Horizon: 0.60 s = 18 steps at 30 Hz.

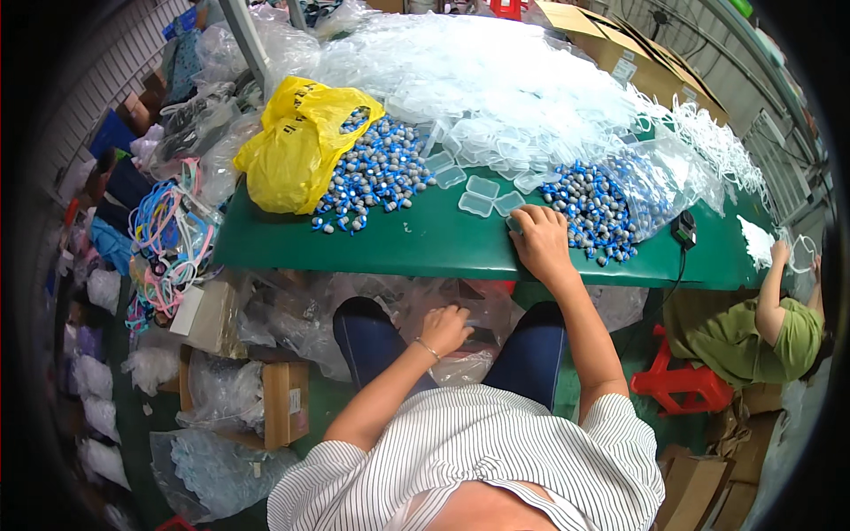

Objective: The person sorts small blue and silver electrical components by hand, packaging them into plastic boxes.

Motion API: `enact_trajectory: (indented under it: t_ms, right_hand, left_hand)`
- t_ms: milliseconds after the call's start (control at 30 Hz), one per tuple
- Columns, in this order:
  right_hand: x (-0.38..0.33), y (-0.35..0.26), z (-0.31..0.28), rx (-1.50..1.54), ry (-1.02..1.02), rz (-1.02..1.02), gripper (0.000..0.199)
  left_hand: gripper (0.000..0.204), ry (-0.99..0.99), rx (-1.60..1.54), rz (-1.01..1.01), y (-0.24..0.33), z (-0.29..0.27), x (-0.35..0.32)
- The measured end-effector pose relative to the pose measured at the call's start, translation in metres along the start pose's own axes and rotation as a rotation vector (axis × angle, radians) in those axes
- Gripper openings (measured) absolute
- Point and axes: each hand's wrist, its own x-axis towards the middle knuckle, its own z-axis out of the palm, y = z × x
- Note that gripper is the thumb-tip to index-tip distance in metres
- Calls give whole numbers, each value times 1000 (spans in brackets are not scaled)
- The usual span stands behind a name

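Over my lap, my left hand (444, 330) has its fingers loosely bent and a little apart, with nothing visible in them. My right hand (541, 237) rests near the table's front edge, fingers curled downward, and covers whatever lies under them. Just beyond its fingertips is a small clear plastic case (508, 203). Another clear case (478, 196) lies opened out to the left of it. Right of the hand spreads a pile of small grey-and-blue pieces (591, 208) resembling earplugs; a similar pile (381, 168) lies farther left.
A yellow plastic bag (288, 155) sits at the left of the green table (425, 243). A big heap of clear cases (496, 80) fills the back, with white cords (708, 133) at right. A co-worker (761, 327) works at the right, beside a red stool (677, 380).
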Motion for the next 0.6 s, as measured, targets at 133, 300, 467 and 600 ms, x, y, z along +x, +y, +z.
enact_trajectory:
  t_ms: [133, 300, 467, 600]
  right_hand:
    - [-5, -2, 1, 12, 12, 31, 37]
    - [-7, -2, -2, 33, 140, 48, 39]
    - [-9, -10, -9, 116, 138, 181, 37]
    - [-16, -15, -2, 221, 161, 300, 31]
  left_hand:
    - [20, 161, -263, 147, 24, -46, 7]
    - [6, 555, -114, 104, 13, -142, 47]
    - [25, 543, 268, -221, -41, -156, 97]
    - [17, 519, 425, -320, -54, -149, 113]
